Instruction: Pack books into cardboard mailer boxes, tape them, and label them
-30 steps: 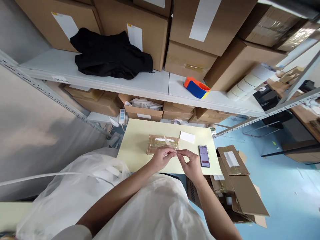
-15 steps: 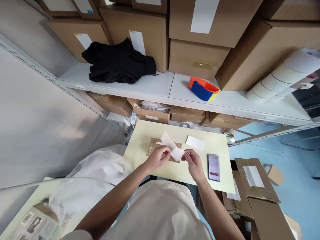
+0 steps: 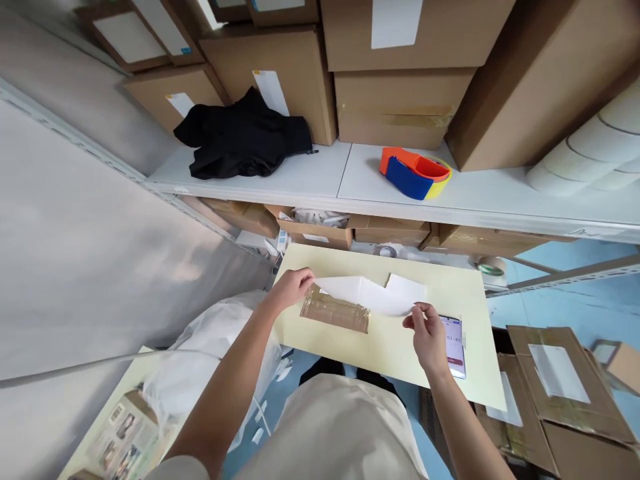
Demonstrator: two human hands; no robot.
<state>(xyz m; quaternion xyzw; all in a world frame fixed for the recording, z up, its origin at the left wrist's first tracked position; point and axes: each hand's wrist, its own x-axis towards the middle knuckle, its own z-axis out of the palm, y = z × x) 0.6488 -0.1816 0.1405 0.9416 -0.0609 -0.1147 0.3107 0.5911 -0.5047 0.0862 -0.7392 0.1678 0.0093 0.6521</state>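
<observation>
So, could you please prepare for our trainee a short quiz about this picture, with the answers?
1. Which thing stretches between the left hand and the right hand?
2. True or false: the taped box is standing on the floor.
3. Which colours does the strap on the shelf show?
a) green and pink
b) orange, blue and yellow
c) black and white

Key:
1. A white paper.
2. False; the taped box lies on the table.
3. b

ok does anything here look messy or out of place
Two things. The black garment lies crumpled on the shelf, odd in front of the stacked boxes. White scraps lie on the floor beside the plastic, like dropped litter. The taped package shows no damage where visible.
</observation>
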